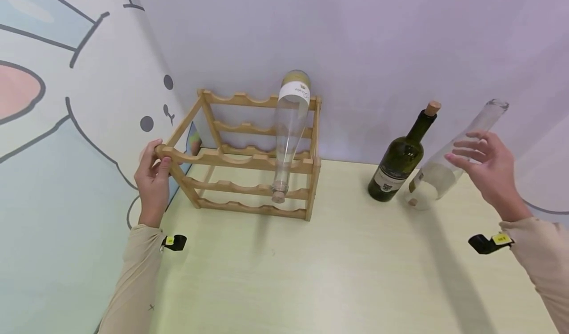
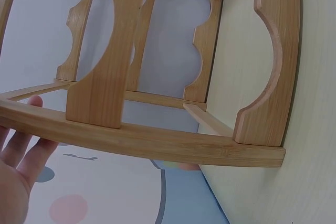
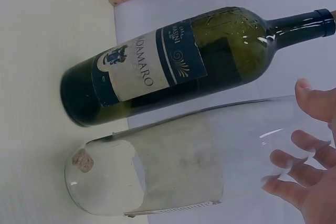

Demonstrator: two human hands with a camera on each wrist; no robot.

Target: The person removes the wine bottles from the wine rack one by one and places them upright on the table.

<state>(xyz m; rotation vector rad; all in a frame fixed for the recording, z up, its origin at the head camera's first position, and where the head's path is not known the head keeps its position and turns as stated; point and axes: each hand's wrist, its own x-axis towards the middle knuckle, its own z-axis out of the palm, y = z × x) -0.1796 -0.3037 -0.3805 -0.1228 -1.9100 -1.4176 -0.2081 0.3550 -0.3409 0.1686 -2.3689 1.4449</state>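
Observation:
My left hand (image 1: 152,178) grips the top front left corner of a wooden wine rack (image 1: 249,162), thumb in front and fingers round the corner. A clear corked bottle (image 1: 289,131) lies across the rack's top right slot, its neck toward me. At the right, my right hand (image 1: 491,168) is beside the upper part of an uncorked clear bottle (image 1: 437,173), thumb and fingers spread apart. That bottle stands upright, a loose cork (image 3: 82,160) showing through its base. A dark green wine bottle (image 3: 157,66) with a cork in its mouth stands just left of it.
The pale table (image 1: 346,265) runs beneath the rack and bottles. A plain wall (image 1: 378,52) rises close behind them. A wall with cartoon drawings (image 1: 89,151) stands at the left, right by the rack and my left hand.

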